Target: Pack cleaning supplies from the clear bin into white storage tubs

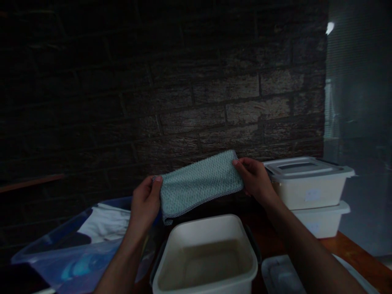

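A pale green textured cleaning cloth [200, 183] with a dark checked edge is stretched between my two hands. My left hand [146, 200] pinches its left end between thumb and fingers. On the other side, my right hand [254, 179] grips the upper right corner, a little higher than the left. Below the cloth stands a white plastic bin [211, 222] with dark side handles; no contents show in the part I can see. The cloth hangs above its far rim, apart from it.
At left sits a translucent blue tub [92, 261] with white fabric [105, 222] inside. Two lidded white boxes [312, 190] are stacked at right on the wooden table [355, 249]. A pale lid [280, 273] lies partly under my right forearm. Behind is a dark brick wall [211, 90].
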